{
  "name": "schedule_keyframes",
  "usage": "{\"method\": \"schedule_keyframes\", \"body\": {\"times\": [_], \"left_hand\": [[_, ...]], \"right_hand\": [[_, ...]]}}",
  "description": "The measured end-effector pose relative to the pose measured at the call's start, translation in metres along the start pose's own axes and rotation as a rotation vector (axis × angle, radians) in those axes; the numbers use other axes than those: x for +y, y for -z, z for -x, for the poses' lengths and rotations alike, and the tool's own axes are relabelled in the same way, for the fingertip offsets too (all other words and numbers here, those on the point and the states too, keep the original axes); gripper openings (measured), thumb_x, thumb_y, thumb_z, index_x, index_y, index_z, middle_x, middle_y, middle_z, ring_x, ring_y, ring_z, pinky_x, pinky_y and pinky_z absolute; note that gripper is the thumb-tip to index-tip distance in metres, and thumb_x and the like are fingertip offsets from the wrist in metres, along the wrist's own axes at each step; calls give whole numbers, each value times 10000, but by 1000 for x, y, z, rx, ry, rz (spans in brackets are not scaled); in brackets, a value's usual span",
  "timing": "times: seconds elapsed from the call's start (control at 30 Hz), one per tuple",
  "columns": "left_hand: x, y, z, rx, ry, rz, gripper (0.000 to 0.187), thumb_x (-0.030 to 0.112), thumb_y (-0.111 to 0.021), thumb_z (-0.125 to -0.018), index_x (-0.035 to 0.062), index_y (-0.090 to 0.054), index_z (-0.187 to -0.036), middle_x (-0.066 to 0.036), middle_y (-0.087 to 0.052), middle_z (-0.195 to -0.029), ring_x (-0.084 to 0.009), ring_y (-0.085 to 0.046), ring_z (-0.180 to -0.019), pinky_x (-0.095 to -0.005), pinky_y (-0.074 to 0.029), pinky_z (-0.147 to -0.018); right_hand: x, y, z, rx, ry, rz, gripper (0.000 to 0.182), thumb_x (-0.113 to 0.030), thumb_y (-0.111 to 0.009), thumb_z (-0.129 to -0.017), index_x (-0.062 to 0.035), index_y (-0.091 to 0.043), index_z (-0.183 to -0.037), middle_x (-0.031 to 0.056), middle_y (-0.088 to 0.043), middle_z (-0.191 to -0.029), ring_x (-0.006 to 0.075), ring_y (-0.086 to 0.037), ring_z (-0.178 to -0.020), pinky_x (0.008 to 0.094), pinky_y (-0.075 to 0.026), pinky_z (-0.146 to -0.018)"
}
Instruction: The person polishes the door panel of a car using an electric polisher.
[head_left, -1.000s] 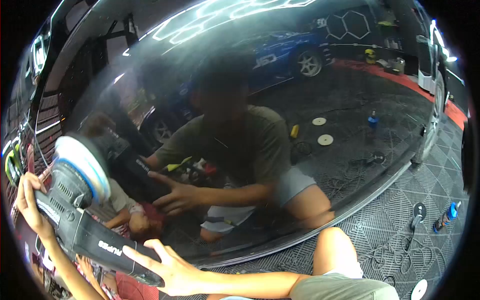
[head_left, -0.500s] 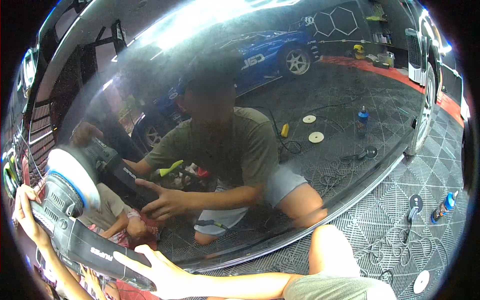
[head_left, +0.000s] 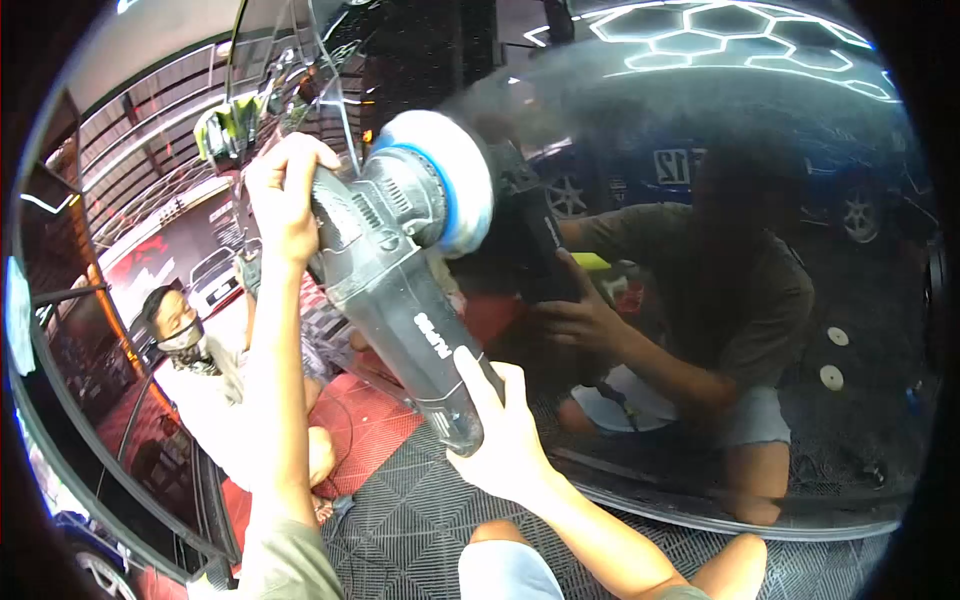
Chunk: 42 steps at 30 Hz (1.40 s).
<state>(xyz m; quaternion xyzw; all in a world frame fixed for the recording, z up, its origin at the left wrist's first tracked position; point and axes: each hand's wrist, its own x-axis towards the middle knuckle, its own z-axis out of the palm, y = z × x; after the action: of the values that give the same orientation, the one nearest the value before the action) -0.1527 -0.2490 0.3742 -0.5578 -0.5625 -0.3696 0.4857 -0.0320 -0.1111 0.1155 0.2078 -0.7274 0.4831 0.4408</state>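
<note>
Both my hands hold a black car polisher (head_left: 395, 310), tilted with its head up and its rear end down. My left hand (head_left: 285, 190) wraps over the head end, behind the white pad (head_left: 435, 185) with its blue backing. My right hand (head_left: 500, 430) is closed around the rear of the body, thumb along the top near the white lettering. The pad is right at the glossy black car panel (head_left: 620, 470), which mirrors the polisher and me. Hazy patches show on the upper part of the panel.
At left, another person (head_left: 200, 380) in a mask crouches close to my left forearm. A red floor section (head_left: 365, 425) meets dark patterned floor tiles (head_left: 400, 530) below me. A thin cable runs over the red tiles. A yellow-green and black object (head_left: 228, 135) is at upper left.
My view has turned left, bringing the other person into sight. The polisher now appears higher and farther right in view, more upright, with both hands still on it.
</note>
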Motion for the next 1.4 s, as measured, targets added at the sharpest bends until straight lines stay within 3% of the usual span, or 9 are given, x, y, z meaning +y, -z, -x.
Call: {"method": "schedule_keyframes", "body": {"times": [0.17,0.4,0.53,0.93,1.07,1.17,1.2,1.3,1.4], "left_hand": [[-1,0,7,-16,34,79,303,177,-492,-956,-2,-622,-749,-21,-598,-699,-65,-497,-610,-221,-358,-575],[-51,11,17,-52,-14,-170,411,278,-402,-950,-23,-660,-841,-110,-655,-804,-219,-607,-736,-332,-480,-702],[-72,22,17,-27,-65,-109,317,231,-469,-990,31,-690,-880,-93,-659,-814,-222,-599,-728,-357,-485,-688],[-34,17,17,21,59,-151,371,236,-453,-1002,-4,-669,-818,-79,-650,-774,-189,-590,-725,-328,-477,-689],[-63,11,16,9,65,-7,311,189,-492,-984,6,-706,-851,-77,-688,-815,-177,-621,-742,-306,-498,-697],[-38,9,20,62,220,108,269,189,-513,-974,23,-723,-945,-97,-713,-896,-201,-647,-807,-324,-516,-755],[-39,13,17,53,-118,-441,285,179,-454,-888,28,-693,-851,-106,-686,-834,-229,-643,-754,-331,-509,-717],[-9,4,10,31,-209,-301,296,225,-483,-889,30,-649,-739,-79,-641,-719,-198,-620,-698,-304,-475,-682],[3,-1,15,42,90,-216,356,264,-481,-906,13,-628,-701,-59,-602,-666,-141,-556,-628,-275,-405,-607]], "right_hand": [[-4,4,1,-12,-34,22,969,-30,-743,-652,-267,-292,-1477,236,-361,-1225,449,-490,-1006,496,-459,-883],[1,-4,-6,6,29,114,1046,26,-667,-608,-282,-223,-1504,235,-442,-1048,431,-551,-841,463,-484,-758],[-1,-1,4,-19,-44,33,1152,102,-634,-644,-336,-24,-1517,351,-310,-1346,539,-402,-1216,533,-368,-1025],[-1,-1,9,-45,-26,64,1192,103,-650,-633,-349,18,-1511,354,-222,-1430,551,-337,-1277,561,-317,-1065],[-21,30,9,-13,41,134,1105,77,-631,-586,-264,-148,-1519,249,-415,-1002,444,-537,-801,511,-467,-744],[-23,24,6,-17,29,183,1059,14,-697,-585,-211,-219,-1503,254,-438,-1044,433,-554,-838,499,-491,-738],[-27,25,6,-21,22,157,1022,-3,-714,-592,-188,-259,-1488,254,-449,-1050,431,-561,-837,499,-495,-748],[-16,21,1,53,88,129,956,-12,-714,-612,-172,-312,-1464,242,-458,-1042,421,-572,-841,485,-506,-743],[-18,28,2,-10,53,114,957,9,-708,-629,-183,-294,-1471,241,-433,-1118,426,-570,-863,485,-501,-786]]}}
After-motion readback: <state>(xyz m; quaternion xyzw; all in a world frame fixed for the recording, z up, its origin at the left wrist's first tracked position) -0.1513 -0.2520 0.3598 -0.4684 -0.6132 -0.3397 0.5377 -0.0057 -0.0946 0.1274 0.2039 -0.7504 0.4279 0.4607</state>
